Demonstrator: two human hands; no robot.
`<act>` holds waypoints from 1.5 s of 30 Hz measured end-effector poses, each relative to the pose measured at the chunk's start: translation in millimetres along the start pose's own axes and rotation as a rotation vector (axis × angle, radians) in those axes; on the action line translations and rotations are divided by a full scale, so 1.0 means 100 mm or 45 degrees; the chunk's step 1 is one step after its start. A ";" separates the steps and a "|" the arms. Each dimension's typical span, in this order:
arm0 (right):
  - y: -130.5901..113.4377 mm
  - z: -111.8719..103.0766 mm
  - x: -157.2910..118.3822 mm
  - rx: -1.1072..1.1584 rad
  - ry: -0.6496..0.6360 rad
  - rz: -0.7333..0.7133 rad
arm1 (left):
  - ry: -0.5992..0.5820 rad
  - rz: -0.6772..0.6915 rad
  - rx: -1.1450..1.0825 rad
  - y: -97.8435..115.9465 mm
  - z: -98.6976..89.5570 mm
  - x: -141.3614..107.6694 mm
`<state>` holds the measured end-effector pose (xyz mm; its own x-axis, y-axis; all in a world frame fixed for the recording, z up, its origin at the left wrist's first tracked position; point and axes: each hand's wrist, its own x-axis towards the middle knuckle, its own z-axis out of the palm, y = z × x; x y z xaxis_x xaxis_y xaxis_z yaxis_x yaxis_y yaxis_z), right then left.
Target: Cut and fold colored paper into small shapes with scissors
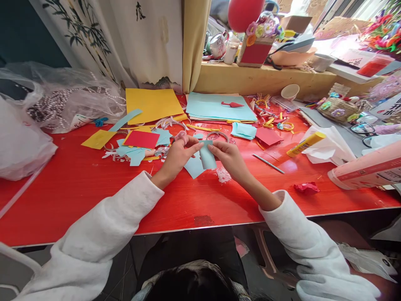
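Between my two hands, over the red table, is a small light blue paper piece (208, 157), held by its upper corners with its lower part hanging down. My left hand (183, 151) pinches the left corner; pink scissor handles (181, 136) show at its fingers. My right hand (230, 158) pinches the right corner. Just below lies another light blue scrap (194, 166) beside a whitish patch (223, 174). Left of my left hand are blue scraps (136, 155), a red paper square (142, 139) and a yellow piece (98, 139).
Large yellow sheets (153, 104) and blue sheets (221, 107) lie at the back of the red table (94, 200). To the right are a glue stick (306, 144), a thin rod (268, 163), crumpled red paper (306, 188) and a pink cylinder (366, 167). Plastic bags (23, 138) sit at left.
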<state>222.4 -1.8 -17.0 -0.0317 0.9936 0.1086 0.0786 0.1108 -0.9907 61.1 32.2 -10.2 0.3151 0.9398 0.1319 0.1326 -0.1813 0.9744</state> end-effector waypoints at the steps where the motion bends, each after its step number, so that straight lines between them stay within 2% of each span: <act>1: -0.01 0.00 0.00 -0.008 -0.007 0.002 | 0.000 0.011 0.007 0.00 -0.01 0.00; 5: -0.01 0.00 -0.01 -0.012 -0.030 0.006 | -0.002 0.048 0.064 0.00 -0.02 0.00; 7: -0.01 0.00 -0.01 -0.009 -0.025 0.004 | -0.010 0.009 0.026 0.00 -0.01 0.01; 11: 0.00 -0.01 -0.01 -0.025 0.067 -0.030 | -0.092 -0.108 0.014 -0.02 0.01 0.01; 16: 0.00 -0.02 0.00 -0.087 0.161 -0.136 | -0.135 -0.040 0.118 -0.04 0.00 0.00; 22: 0.00 -0.05 0.03 -0.073 0.155 -0.142 | -0.102 -0.067 0.107 -0.01 0.00 -0.01; 25: 0.00 -0.04 0.03 -0.088 0.135 -0.153 | -0.158 -0.009 0.177 -0.02 0.01 -0.02; 28: 0.00 -0.02 0.02 -0.086 0.121 -0.145 | -0.127 0.040 0.212 -0.05 0.01 -0.02; 30: -0.01 -0.02 0.02 -0.097 0.123 -0.142 | -0.131 0.015 0.184 -0.06 0.01 -0.01; 35: -0.03 -0.04 0.02 -0.090 0.155 -0.173 | -0.264 -0.060 0.168 -0.04 0.02 -0.01; 40: -0.05 -0.05 0.01 -0.122 0.155 -0.184 | -0.156 -0.038 0.162 -0.03 0.04 -0.03; 45: -0.03 -0.06 0.01 -0.054 0.155 -0.206 | -0.230 -0.058 0.117 -0.04 0.05 -0.03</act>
<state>227.6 -0.6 -13.1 0.0728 0.9578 0.2780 0.1239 0.2679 -0.9554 64.5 28.6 -15.8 0.4694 0.8818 0.0454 0.2329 -0.1732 0.9570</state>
